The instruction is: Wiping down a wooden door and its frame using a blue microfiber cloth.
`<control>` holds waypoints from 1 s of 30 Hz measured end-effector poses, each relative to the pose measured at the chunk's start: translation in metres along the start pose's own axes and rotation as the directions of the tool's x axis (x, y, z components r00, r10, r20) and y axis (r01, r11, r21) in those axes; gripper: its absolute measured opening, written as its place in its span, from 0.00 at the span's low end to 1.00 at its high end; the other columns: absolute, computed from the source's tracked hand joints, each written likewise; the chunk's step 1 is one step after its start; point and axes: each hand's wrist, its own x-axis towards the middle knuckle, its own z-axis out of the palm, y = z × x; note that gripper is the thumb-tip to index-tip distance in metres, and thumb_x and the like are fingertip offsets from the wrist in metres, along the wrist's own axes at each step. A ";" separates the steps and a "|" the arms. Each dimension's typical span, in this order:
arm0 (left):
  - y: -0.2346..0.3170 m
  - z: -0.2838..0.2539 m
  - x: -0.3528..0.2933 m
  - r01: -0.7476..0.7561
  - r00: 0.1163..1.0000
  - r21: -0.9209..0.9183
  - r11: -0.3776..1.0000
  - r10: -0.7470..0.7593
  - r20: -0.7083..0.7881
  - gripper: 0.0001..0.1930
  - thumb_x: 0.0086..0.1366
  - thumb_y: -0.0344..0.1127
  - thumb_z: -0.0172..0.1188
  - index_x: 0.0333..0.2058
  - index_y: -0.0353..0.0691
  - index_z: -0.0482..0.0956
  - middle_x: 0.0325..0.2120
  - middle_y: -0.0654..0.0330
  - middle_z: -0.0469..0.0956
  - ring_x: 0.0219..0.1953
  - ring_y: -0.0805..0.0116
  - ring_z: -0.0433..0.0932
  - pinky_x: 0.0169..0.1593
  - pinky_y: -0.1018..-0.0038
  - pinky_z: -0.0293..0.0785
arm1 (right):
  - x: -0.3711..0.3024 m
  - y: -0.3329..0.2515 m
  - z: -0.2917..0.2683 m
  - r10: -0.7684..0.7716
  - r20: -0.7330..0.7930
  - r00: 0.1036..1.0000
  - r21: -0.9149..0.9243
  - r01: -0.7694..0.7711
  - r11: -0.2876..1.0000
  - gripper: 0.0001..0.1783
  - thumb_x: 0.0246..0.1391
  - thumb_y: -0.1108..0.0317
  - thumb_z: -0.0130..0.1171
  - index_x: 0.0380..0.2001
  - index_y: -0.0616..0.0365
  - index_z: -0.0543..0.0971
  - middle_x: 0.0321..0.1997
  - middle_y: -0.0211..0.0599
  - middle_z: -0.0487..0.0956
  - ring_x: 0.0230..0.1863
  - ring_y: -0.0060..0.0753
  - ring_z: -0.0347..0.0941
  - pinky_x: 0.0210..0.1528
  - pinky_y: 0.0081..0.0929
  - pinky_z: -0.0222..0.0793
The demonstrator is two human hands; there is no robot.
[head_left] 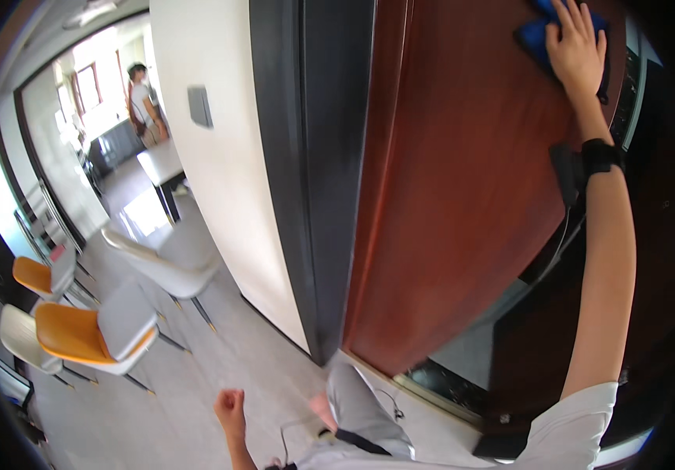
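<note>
High on the right, my right hand (575, 59) presses a dark blue cloth (537, 39) against a reddish-brown wooden door (470, 180). Its fingers are spread over the cloth, which pokes out around them, and the arm is stretched up. A black band (600, 158) circles that wrist. My left hand (230, 409) hangs low, well away from the door, its fingers curled in and nothing visible in them.
A dark door frame (329, 157) and a white wall (212, 172) stand left of the door. Orange and white chairs (75, 333) are on the tiled floor (196, 376). Farther back, another person (145, 110) stands near a white table (161, 163).
</note>
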 end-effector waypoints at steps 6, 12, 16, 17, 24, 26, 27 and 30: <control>-0.004 -0.012 -0.005 0.058 0.991 -0.191 0.980 -0.079 -0.104 0.07 0.52 0.26 0.56 0.21 0.38 0.67 0.13 0.73 0.60 0.16 0.87 0.55 0.19 0.87 0.49 | -0.013 -0.014 -0.001 -0.076 -0.156 0.985 -0.052 0.069 0.996 0.22 0.50 0.66 0.42 0.51 0.37 0.64 0.57 0.25 0.60 0.60 0.34 0.51 0.57 0.46 0.45; 0.003 -0.002 0.003 -0.022 0.998 -0.230 0.973 0.010 -0.056 0.07 0.53 0.25 0.56 0.21 0.39 0.67 0.13 0.73 0.61 0.16 0.87 0.55 0.20 0.88 0.49 | -0.079 -0.044 -0.014 -0.129 0.082 0.988 0.088 0.121 0.989 0.23 0.37 0.68 0.52 0.43 0.48 0.70 0.53 0.34 0.65 0.55 0.40 0.57 0.54 0.47 0.50; 0.009 0.006 -0.001 -0.090 0.995 -0.273 0.958 0.079 -0.053 0.07 0.52 0.24 0.56 0.21 0.39 0.67 0.13 0.72 0.62 0.16 0.87 0.57 0.20 0.87 0.50 | -0.194 -0.094 -0.030 -0.429 0.317 0.846 0.268 0.354 0.896 0.18 0.37 0.63 0.53 0.37 0.49 0.72 0.51 0.32 0.66 0.54 0.38 0.59 0.53 0.46 0.53; 0.007 0.005 -0.001 -0.091 0.996 -0.287 0.954 0.082 -0.042 0.07 0.52 0.24 0.56 0.21 0.39 0.67 0.13 0.72 0.62 0.16 0.87 0.57 0.20 0.87 0.50 | -0.222 -0.107 -0.047 -0.522 0.445 0.728 0.350 0.395 0.850 0.18 0.41 0.63 0.50 0.39 0.48 0.72 0.54 0.30 0.64 0.57 0.35 0.55 0.56 0.43 0.50; 0.017 -0.013 -0.016 -0.067 0.990 -0.418 0.906 0.010 -0.138 0.06 0.56 0.30 0.52 0.22 0.39 0.67 0.08 0.68 0.63 0.09 0.84 0.58 0.12 0.87 0.50 | -0.353 -0.116 -0.080 -0.788 0.445 0.425 0.582 0.531 0.616 0.16 0.44 0.65 0.46 0.40 0.39 0.72 0.56 0.19 0.61 0.60 0.23 0.50 0.62 0.31 0.39; 0.014 -0.011 -0.013 -0.096 0.985 -0.418 0.904 0.026 -0.170 0.06 0.57 0.31 0.51 0.22 0.39 0.67 0.07 0.68 0.63 0.08 0.84 0.57 0.11 0.87 0.49 | -0.321 -0.105 -0.060 -0.750 0.335 0.570 0.519 0.553 0.652 0.14 0.41 0.66 0.48 0.35 0.42 0.75 0.52 0.21 0.67 0.57 0.25 0.56 0.59 0.32 0.47; 0.013 -0.012 -0.011 -0.088 0.985 -0.413 0.907 0.017 -0.172 0.06 0.57 0.31 0.51 0.22 0.39 0.68 0.07 0.68 0.63 0.09 0.84 0.58 0.11 0.87 0.49 | -0.283 -0.104 -0.051 -0.644 0.259 0.720 0.522 0.456 0.721 0.12 0.39 0.68 0.49 0.30 0.44 0.76 0.46 0.26 0.71 0.53 0.30 0.61 0.56 0.36 0.54; 0.006 -0.024 -0.013 -0.079 0.975 -0.398 0.914 -0.013 -0.224 0.06 0.58 0.31 0.50 0.23 0.39 0.69 0.08 0.68 0.63 0.09 0.84 0.58 0.12 0.87 0.50 | -0.127 -0.082 -0.050 -0.480 0.264 0.836 0.182 0.446 0.876 0.17 0.40 0.68 0.47 0.38 0.48 0.72 0.50 0.34 0.67 0.54 0.39 0.59 0.55 0.43 0.52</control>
